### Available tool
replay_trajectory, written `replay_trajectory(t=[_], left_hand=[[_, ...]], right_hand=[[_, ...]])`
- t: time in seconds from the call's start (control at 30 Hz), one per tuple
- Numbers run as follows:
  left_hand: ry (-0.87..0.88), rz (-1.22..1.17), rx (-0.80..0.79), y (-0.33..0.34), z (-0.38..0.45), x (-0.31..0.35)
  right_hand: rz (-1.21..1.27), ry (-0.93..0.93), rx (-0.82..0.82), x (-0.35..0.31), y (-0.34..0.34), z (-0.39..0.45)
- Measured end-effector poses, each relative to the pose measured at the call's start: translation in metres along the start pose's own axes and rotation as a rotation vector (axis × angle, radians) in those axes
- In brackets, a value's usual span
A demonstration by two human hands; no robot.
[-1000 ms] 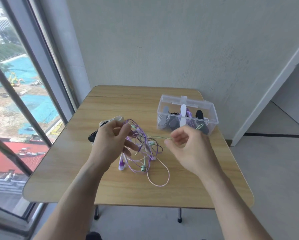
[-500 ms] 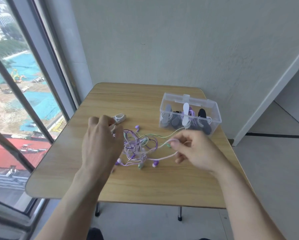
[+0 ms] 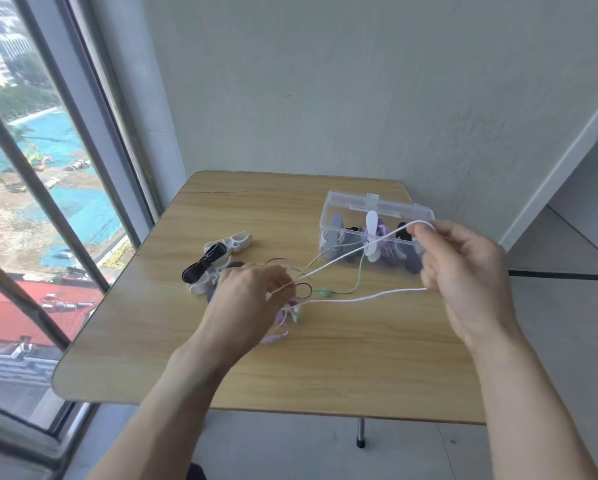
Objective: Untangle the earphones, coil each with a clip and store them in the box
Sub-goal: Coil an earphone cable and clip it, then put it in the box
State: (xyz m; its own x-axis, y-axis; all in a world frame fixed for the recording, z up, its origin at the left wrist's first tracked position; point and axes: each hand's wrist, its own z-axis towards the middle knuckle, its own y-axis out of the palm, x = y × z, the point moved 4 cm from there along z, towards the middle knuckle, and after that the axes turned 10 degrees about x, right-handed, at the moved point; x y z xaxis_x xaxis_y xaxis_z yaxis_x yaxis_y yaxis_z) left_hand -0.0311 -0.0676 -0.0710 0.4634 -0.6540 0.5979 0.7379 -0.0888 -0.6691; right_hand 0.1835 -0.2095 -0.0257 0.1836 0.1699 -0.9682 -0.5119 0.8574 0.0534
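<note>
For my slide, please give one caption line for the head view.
Right hand pulls a white cable from the earphone tangle pinned by the left hand.

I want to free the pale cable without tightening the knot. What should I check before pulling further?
1. Right hand has a grip on the pale cable: ok, a loop is pinched there.
2. Left hand holds down the tangle: ok, it grips the bundle on the table.
3. Pale cable free of the other wires: not ok, both strands still run into the tangle.
4. Green wire slack: ok, it curves loosely.
5. Knot inside the tangle loosening: cannot tell, the left hand hides it.
6. Clips ready: ok, they lie beside the left hand.
</note>
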Motion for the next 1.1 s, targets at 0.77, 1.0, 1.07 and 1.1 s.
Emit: replay_trajectory(t=[0.77,1.0,1.07,1.1], left_hand=[[-0.353,-0.511,0.468,-0.035,0.009,-0.013],[-0.192,-0.294,0.231,-0.031,0.004,-0.010],[-0.139,-0.247,0.160,-0.026,0.000,-0.002],[-0.110,-0.227,0.114,-0.022,-0.001,0.004]], right_hand=[[-0.088,0.434,0.323,0.053,-0.033,0.021],[-0.316,0.384,0.122,0.046,-0.018,0.016],[-0.404,0.324,-0.092,0.034,-0.003,0.006],[-0.421,0.274,-0.209,0.028,0.008,-0.003]])
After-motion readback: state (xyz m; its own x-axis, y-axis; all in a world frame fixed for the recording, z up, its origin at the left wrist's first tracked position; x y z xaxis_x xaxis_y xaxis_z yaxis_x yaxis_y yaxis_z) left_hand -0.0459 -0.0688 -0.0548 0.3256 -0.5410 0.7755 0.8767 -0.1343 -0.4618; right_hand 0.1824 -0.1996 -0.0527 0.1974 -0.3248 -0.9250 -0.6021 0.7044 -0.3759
